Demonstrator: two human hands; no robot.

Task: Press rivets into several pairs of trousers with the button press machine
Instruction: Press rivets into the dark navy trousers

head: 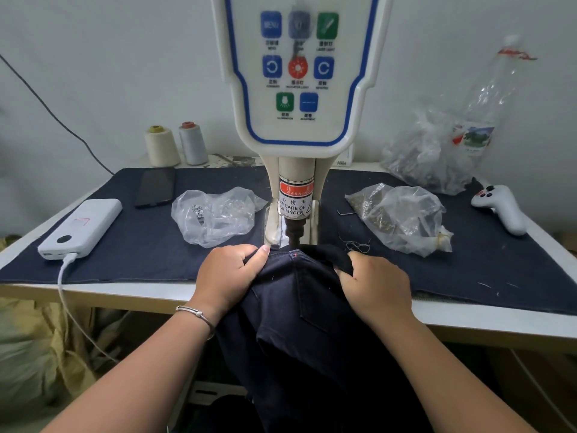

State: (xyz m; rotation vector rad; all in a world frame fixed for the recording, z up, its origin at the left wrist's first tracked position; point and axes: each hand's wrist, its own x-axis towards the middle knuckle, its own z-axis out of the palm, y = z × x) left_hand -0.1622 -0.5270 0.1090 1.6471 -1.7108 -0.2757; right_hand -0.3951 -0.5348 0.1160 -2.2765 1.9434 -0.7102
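Fingers (249,256) of our left hand (228,276) curl into the dark trousers (299,307) and pinch a fold, and our right hand (374,285) grips the bunched cloth on the other side, both just beside the punch of the button press machine (296,120). The trousers lie under that punch at the table (150,290) edge (a red light dot sits on the cloth) and hang down toward us, with a clear bag of rivets (215,215) to the left on the dark mat (140,245).
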